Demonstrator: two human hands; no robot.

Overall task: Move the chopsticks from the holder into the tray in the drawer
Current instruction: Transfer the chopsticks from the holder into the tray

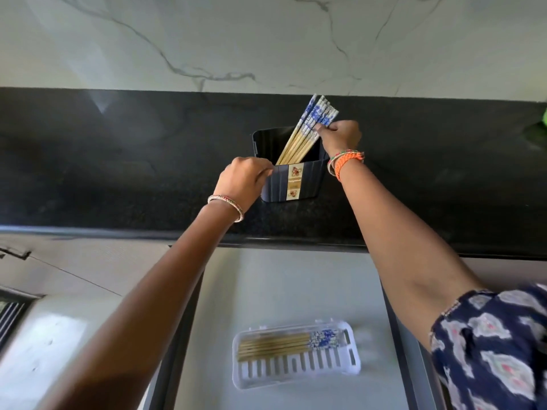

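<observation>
A dark holder [307,182] with a floral label stands on the black countertop. Several bamboo chopsticks [299,140] with blue-and-white tops lean out of it toward the upper right. My right hand [340,137] grips their patterned tops. My left hand [245,179] pinches the holder's front left rim. Below, in the open drawer [281,279], a white slotted tray [325,368] holds several chopsticks [284,344] lying flat along its far side.
The black countertop [118,161] runs across the view, with a marble wall [236,39] behind it. A green thing [540,119] shows at the right edge. The counter's front edge overhangs the drawer. A pale appliance top [44,335] lies at lower left.
</observation>
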